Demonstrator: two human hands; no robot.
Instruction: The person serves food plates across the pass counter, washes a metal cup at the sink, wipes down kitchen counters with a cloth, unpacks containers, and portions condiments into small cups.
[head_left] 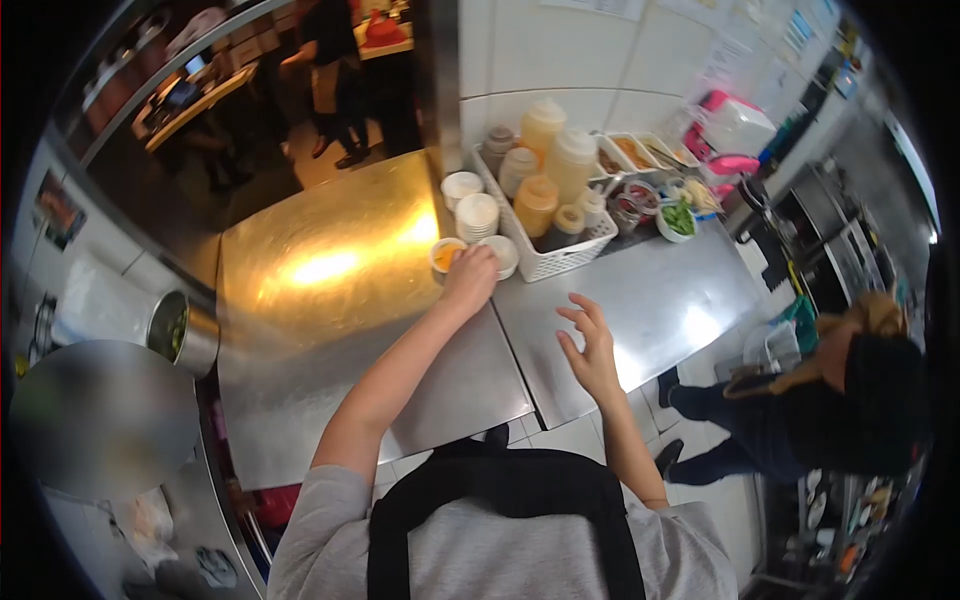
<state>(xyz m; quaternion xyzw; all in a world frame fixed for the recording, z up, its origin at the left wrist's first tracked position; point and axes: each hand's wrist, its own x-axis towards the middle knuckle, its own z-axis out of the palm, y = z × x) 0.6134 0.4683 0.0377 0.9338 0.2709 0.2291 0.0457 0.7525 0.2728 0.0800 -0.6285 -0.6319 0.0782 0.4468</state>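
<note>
My left hand (472,279) reaches over the small white bowls at the back of the steel counter. Its fingers are bent down at a small white bowl with orange contents (440,256), beside a white bowl stack (504,252); the fingertips' exact grip is hard to make out. Behind them stands a taller stack of white bowls (477,214), with another white bowl (461,187) further back. My right hand (590,350) hovers over the counter's right part, fingers apart, holding nothing.
A white basket (570,262) holds several squeeze bottles. Right of it are a bowl of green leaves (677,221) and jars. A metal pot (183,334) stands at left. One person (800,400) is at right; another stands beyond the pass opening.
</note>
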